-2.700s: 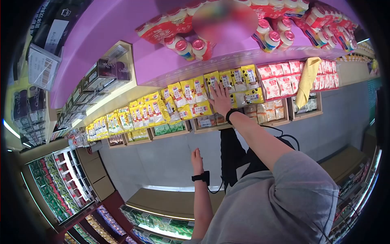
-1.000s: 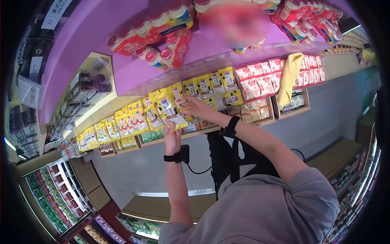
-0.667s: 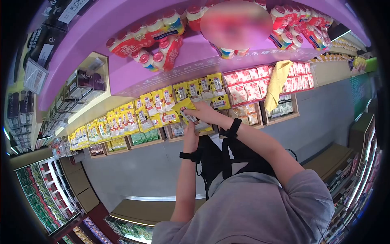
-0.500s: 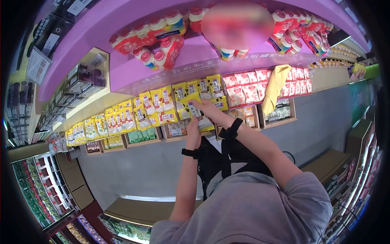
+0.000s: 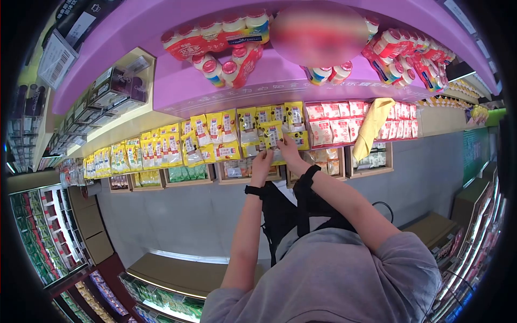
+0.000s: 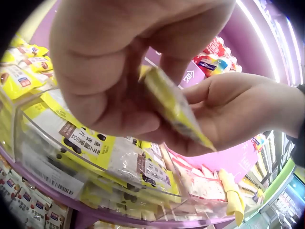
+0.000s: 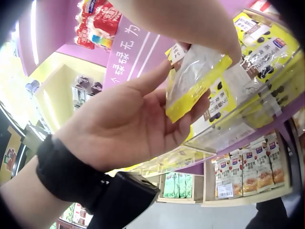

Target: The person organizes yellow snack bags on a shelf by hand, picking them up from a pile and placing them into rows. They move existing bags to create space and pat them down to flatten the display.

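Both hands hold one yellow-and-white snack packet in front of the shelf's acrylic bin. In the head view, my left hand grips its lower left part and my right hand pinches its right side. The left wrist view shows the packet nearly edge-on between curled left fingers and the right hand. Seen from the right wrist, the packet's clear bottom and yellow seal lie between the left hand's thumb and fingers. Behind it stand similar packets with black bean pictures.
Yellow packets line the shelf to the left, red-and-white packets to the right. A yellow cloth hangs over the shelf front. Bottled drink packs stand on the purple ledge above. Wooden bins sit below.
The left hand first held the packet further left; the right hand came over and took hold of it too. Both hands have shifted right with it, to before the black bean packets.
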Action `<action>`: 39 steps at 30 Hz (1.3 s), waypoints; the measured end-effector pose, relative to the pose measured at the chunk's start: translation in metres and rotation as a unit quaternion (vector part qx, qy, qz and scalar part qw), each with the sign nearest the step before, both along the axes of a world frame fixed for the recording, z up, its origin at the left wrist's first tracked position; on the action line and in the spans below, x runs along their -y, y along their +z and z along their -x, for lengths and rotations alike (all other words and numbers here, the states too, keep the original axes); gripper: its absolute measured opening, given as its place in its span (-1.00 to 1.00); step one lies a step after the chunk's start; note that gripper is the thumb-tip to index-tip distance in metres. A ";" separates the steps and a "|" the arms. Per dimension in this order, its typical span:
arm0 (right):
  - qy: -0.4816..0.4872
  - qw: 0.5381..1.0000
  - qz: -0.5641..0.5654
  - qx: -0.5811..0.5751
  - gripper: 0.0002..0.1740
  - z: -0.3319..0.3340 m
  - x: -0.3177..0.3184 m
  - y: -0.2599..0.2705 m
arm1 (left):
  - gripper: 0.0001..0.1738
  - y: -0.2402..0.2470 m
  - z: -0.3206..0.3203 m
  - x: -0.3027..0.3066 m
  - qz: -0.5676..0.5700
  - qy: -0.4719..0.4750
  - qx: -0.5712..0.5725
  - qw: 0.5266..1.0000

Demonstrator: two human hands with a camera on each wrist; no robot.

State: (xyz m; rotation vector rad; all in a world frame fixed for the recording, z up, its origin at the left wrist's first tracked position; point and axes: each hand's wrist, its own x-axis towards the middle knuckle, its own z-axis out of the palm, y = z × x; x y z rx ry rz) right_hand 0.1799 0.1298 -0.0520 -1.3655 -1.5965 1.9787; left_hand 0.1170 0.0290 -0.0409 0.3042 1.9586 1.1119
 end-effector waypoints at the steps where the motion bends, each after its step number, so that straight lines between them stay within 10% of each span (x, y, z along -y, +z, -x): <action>1: -0.022 0.999 -0.042 -0.004 -0.56 0.004 -0.002 -0.001 | -0.62 -0.002 -0.001 0.001 -0.047 0.030 -0.025 0.998; 21: 0.170 0.870 -0.426 0.180 -0.33 0.058 -0.009 -0.041 | -0.75 -0.017 0.027 0.116 -0.007 0.136 -0.030 0.990; 26: 0.230 0.781 -0.527 0.242 -0.29 0.059 -0.006 -0.049 | -0.68 -0.006 0.037 0.101 0.056 0.002 -0.223 0.973; 39: 0.316 0.744 -0.550 0.213 -0.34 0.058 -0.007 -0.044 | -0.39 -0.044 0.054 0.016 0.155 -0.329 -0.432 0.825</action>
